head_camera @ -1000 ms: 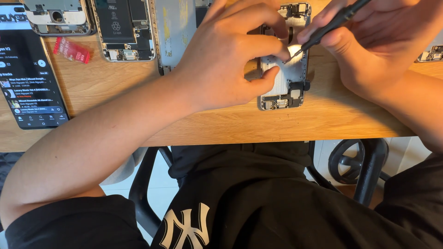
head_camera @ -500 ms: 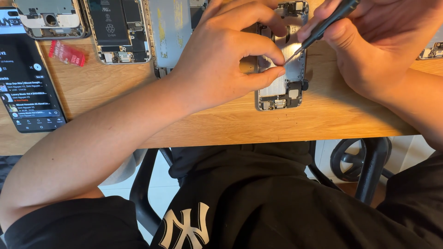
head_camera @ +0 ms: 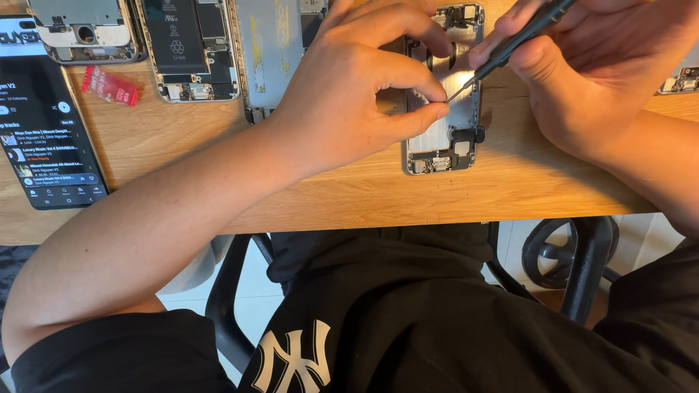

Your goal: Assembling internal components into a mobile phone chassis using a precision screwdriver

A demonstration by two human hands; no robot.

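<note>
Phone-repair bench; gutted phones point(head_camera: 191, 51)

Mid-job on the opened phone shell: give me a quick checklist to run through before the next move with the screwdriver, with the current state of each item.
1. Screwdriver gripped by right hand: ok.
2. Tip resting inside the opened phone shell, beside the left hand's fingertips: ok.
3. Left hand pressing down on the shell: ok, fingers lie over it.
4. Shell lying flat on the wooden table: ok, though close to the near edge.
5. Tip seated in a screw head: cannot tell, too small.
6. Other opened phone and the lit phone apart from both hands: ok.
</note>
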